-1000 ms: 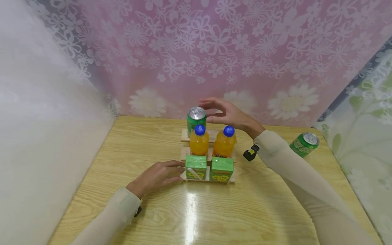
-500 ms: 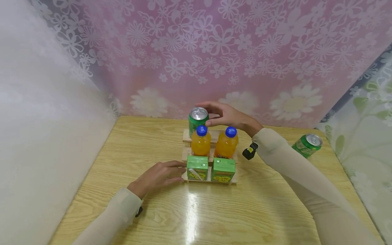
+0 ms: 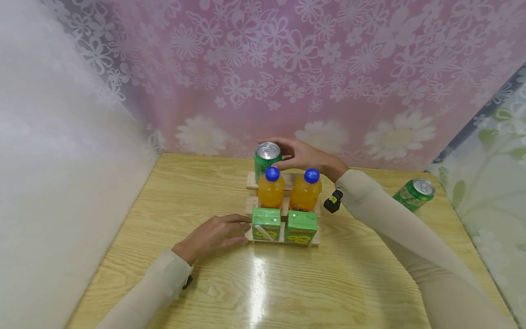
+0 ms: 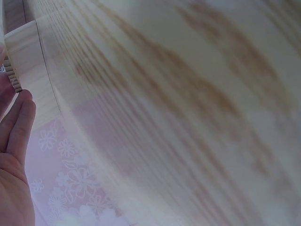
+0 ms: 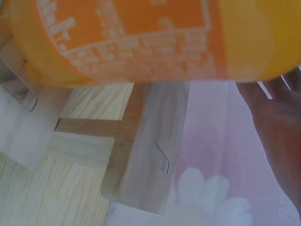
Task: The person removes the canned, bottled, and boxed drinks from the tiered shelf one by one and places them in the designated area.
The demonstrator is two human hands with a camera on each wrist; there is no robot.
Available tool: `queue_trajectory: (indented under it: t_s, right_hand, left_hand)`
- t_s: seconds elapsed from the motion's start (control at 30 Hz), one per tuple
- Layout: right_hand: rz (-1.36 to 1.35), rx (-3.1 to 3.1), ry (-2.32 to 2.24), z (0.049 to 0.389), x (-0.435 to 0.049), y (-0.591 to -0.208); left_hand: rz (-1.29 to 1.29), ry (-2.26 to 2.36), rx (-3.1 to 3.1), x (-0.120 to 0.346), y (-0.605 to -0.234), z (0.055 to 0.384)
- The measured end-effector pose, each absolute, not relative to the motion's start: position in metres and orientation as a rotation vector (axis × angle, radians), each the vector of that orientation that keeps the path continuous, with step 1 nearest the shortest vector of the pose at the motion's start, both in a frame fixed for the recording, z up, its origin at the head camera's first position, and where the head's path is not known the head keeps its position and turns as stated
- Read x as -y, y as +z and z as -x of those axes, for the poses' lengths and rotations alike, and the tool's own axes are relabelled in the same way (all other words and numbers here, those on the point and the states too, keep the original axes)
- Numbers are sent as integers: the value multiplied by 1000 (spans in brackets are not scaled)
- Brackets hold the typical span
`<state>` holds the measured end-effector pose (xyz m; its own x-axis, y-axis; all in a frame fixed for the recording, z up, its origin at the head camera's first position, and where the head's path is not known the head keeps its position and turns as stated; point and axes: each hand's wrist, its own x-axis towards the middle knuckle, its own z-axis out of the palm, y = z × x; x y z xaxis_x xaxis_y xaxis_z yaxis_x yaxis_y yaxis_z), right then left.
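Observation:
A green soda can (image 3: 261, 169) stands upright on the top tier of a small wooden stepped rack (image 3: 251, 182). Around its right side my right hand (image 3: 305, 155) holds it, thumb in front and fingers behind. My left hand (image 3: 213, 235) lies beside the rack's lower left end; its fairly straight fingertips touch the wood, as the left wrist view shows too. Two orange juice bottles (image 3: 270, 194) with blue caps occupy the middle tier. Two green drink cartons (image 3: 302, 222) sit on the bottom tier. One bottle hides part of the can's base.
A second green can (image 3: 412, 196) stands on the wooden table (image 3: 197, 183) at the right, close behind the right sleeve. A pink floral curtain (image 3: 255, 68) hangs along the back edge. White cloth (image 3: 61, 160) borders the left side.
My right hand has moved left and closed in around the can on the top tier. The left hand stays against the rack. The view has shifted slightly.

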<state>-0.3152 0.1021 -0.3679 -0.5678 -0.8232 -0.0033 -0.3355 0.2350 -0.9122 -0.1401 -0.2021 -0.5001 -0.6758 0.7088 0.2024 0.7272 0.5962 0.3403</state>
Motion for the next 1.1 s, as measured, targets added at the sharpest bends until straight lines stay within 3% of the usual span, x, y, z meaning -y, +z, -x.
queue_trajectory:
  t_s: [0.43,1.1]
  right_hand:
    - [1039,-2206,-1366,308,-97,-363]
    - [888,-2530,-1572,302,-129,-358]
  left_hand:
    - [1258,-650,2762,200,-497,141]
    - [1257,-616,2722,200,-503,139]
